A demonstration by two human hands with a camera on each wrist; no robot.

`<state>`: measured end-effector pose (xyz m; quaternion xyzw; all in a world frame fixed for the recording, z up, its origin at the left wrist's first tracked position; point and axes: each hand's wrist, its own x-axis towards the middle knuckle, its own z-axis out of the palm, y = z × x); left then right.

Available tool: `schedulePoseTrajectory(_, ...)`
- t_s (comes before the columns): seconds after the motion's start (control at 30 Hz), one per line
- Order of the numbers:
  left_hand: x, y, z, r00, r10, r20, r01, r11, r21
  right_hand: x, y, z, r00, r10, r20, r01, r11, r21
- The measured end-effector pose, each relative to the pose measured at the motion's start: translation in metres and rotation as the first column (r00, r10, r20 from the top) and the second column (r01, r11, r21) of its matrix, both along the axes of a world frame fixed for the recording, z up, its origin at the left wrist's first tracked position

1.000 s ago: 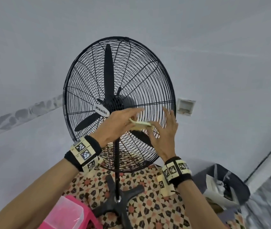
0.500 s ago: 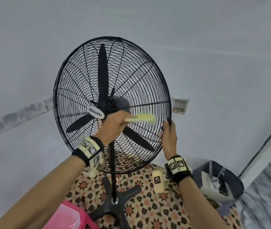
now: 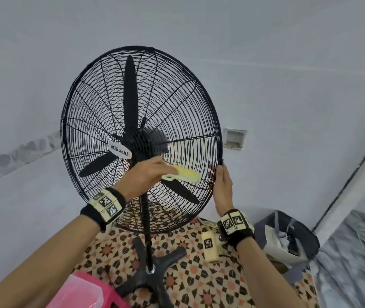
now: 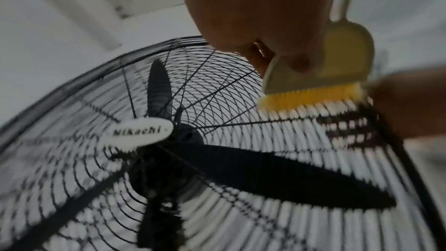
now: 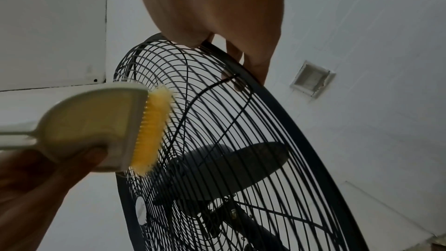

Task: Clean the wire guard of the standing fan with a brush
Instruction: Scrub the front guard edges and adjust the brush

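Observation:
A black standing fan with a round wire guard (image 3: 177, 96) and a white "Mikachi" badge (image 3: 120, 150) stands before me. My left hand (image 3: 148, 172) grips a cream brush (image 3: 183, 175) with yellow bristles, laid against the guard's front wires to the right of the hub. In the left wrist view the brush (image 4: 318, 75) has its bristles on the wires. My right hand (image 3: 220, 185) grips the guard's right rim, fingers curled round it. The right wrist view shows the brush (image 5: 101, 127) against the guard (image 5: 277, 121) and fingers (image 5: 255, 68) round the rim.
The fan's black pole and cross-shaped base (image 3: 150, 270) stand on a patterned tiled floor. A pink plastic bin (image 3: 79, 290) sits at bottom left. A dark bag (image 3: 288, 236) with papers lies at the right by the wall. A square wall recess (image 3: 234, 137) is behind the guard's right edge.
My right hand left the brush and took hold of the guard's right rim. My left hand carried the brush onto the guard's wires and slid it slightly down to the right.

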<state>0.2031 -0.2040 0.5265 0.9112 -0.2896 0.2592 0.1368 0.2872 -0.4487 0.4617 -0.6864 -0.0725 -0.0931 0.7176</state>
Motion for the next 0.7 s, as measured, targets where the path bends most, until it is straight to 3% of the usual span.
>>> schedulePoseTrajectory(0.1,0.001,-0.005,0.01,0.998,0.031,0.052,-0.029,0.999,-0.038,0.002,0.002,-0.004,1.0,-0.001,0.025,0.001,1.0,-0.004)
schedulePoseTrajectory(0.23,0.022,-0.003,0.034,0.975,0.177,0.131,-0.146,0.964,-0.221,0.007,0.007,-0.015,0.999,0.002,0.037,-0.002,1.0,0.002)
schedulePoseTrajectory(0.47,-0.009,-0.01,-0.016,0.996,0.063,-0.061,-0.067,0.996,-0.067,0.014,-0.005,-0.015,0.998,0.047,0.028,-0.048,0.998,0.038)
schedulePoseTrajectory(0.6,0.007,-0.02,0.022,0.986,0.155,0.063,-0.137,0.965,-0.224,0.008,-0.003,-0.014,0.993,0.081,0.081,-0.082,0.997,0.014)
schedulePoseTrajectory(0.7,0.019,-0.035,0.042,0.971,0.215,0.107,-0.183,0.95,-0.254,0.005,-0.004,-0.012,0.989,0.096,0.114,-0.099,0.995,0.016)
